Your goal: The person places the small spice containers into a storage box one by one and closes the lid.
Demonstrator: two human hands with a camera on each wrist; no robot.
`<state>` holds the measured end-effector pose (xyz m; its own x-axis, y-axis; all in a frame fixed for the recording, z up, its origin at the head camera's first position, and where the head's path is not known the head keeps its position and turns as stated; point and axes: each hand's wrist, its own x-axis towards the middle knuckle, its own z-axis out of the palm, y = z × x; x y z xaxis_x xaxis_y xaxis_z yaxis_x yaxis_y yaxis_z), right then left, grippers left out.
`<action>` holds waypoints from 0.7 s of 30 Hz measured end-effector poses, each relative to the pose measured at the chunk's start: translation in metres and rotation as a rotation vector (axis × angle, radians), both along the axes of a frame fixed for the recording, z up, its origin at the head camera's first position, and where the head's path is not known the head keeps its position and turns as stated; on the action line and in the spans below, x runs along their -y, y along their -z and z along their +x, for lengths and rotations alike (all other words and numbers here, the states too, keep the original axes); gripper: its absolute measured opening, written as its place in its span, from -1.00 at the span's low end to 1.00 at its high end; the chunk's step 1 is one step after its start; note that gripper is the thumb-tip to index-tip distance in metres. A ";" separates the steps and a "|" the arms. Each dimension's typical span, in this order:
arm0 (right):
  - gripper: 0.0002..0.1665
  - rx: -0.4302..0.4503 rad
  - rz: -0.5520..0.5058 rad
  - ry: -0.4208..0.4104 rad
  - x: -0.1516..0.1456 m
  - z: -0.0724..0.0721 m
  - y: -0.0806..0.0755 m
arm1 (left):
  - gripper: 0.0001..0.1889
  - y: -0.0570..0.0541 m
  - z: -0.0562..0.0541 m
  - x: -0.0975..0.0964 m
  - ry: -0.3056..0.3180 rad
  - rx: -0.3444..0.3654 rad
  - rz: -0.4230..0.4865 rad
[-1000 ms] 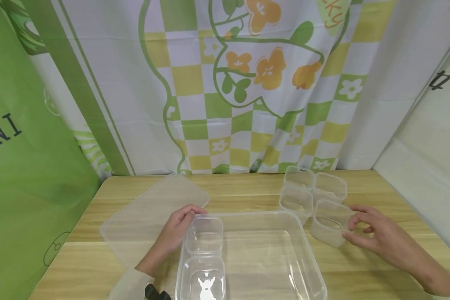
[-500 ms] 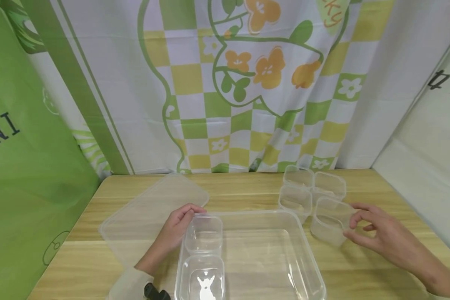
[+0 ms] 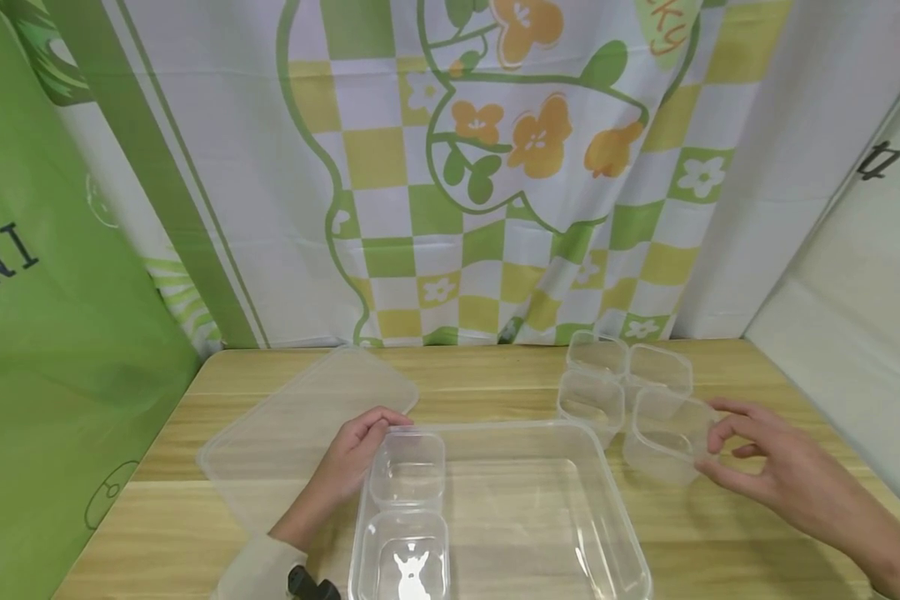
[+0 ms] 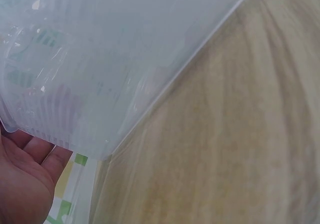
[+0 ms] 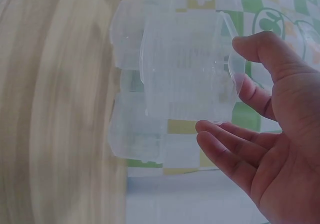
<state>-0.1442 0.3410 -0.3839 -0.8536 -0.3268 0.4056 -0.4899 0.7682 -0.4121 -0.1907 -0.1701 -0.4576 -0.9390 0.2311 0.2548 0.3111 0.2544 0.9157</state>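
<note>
My right hand point(image 3: 768, 458) pinches the rim of a small clear plastic container point(image 5: 190, 67) between thumb and index finger. Its other fingers stretch out below in the right wrist view. In the head view this container is slightly tilted, in front of several similar ones. My left hand point(image 3: 360, 454) holds the far left corner of a large clear plastic box point(image 3: 621, 517), its fingers point(image 4: 55, 161) bent round the outside of the wall. Inside the box, along its left side, two small containers stand one behind the other: a rear one point(image 3: 408, 475) and a front one point(image 3: 405, 554).
Three more small containers stand grouped at the back right, among them a left one point(image 3: 591, 400) and a right one point(image 3: 658, 371). A flat clear lid point(image 3: 292, 425) lies left of the box on the wooden table point(image 3: 487, 383). A patterned curtain point(image 3: 450, 283) hangs behind.
My right hand has moved slightly right and up with the small container, which now tilts differently. My left hand and the large box have stayed in place.
</note>
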 end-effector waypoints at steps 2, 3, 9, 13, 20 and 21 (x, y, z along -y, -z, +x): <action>-0.52 -0.004 0.010 0.006 0.001 0.001 -0.003 | -0.67 0.000 0.000 0.000 -0.001 0.001 -0.001; -0.52 -0.003 0.011 0.008 0.001 0.001 -0.004 | -0.67 0.000 0.000 0.000 -0.001 0.004 0.000; -0.50 -0.026 0.036 -0.008 0.006 -0.001 -0.010 | -0.68 -0.002 0.002 -0.001 -0.008 0.025 0.008; -0.48 -0.055 0.043 -0.020 0.007 -0.002 -0.015 | -0.68 -0.002 0.002 -0.001 -0.010 0.027 0.011; -0.45 -0.085 0.041 -0.034 0.010 0.000 -0.023 | -0.68 -0.002 0.002 -0.001 -0.005 0.025 0.006; -0.45 -0.090 0.040 -0.038 0.010 -0.001 -0.025 | -0.68 -0.002 0.002 -0.001 -0.006 0.025 0.005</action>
<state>-0.1447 0.3306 -0.3592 -0.8009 -0.3754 0.4665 -0.5526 0.7634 -0.3344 -0.1890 -0.1688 -0.4555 -0.9465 0.2240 0.2324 0.2866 0.2520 0.9243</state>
